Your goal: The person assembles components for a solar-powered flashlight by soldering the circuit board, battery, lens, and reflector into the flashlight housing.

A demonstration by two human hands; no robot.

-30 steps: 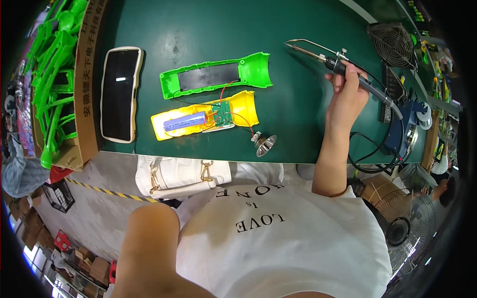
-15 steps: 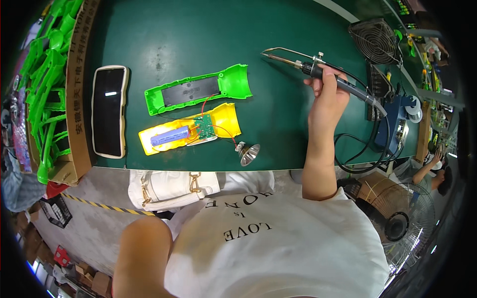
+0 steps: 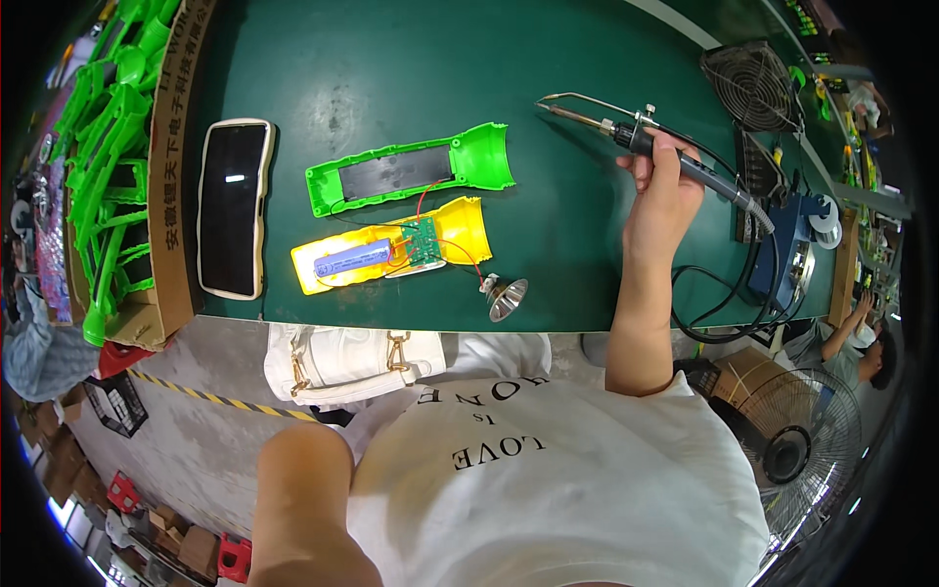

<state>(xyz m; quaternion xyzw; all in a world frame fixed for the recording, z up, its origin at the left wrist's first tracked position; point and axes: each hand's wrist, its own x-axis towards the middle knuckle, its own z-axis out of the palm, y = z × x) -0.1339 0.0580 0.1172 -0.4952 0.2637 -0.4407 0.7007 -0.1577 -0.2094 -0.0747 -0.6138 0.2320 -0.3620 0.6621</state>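
My right hand (image 3: pixel 667 191) is closed round the dark handle of a soldering iron (image 3: pixel 685 168), a thin metal guide tube running above its shaft. The tip points to the left, raised and apart from the parts. On my left only the bent arm shows; my left hand is out of view. Left of the iron lies a green flashlight half-shell (image 3: pixel 479 157) with a black panel inside. Nearer me sits a yellow half-shell (image 3: pixel 471 227) with a blue cylindrical battery (image 3: pixel 354 258) and a green circuit board (image 3: pixel 423 242). Red wires lead to a silver reflector lamp (image 3: pixel 507 299).
A phone (image 3: pixel 233 207) lies left on the green table (image 3: pixel 411 68), beside a cardboard box (image 3: pixel 181 196) of green shells (image 3: pixel 117 147). At right stand a blue soldering unit (image 3: pixel 785 245) with cable and a black fan (image 3: pixel 751 86). A white bag (image 3: pixel 357 360) hangs before my lap; a floor fan (image 3: pixel 782 455) stands right.
The whole view has shifted slightly, so things appear a little further right. My right hand still holds the soldering iron, and the flashlight parts lie as before.
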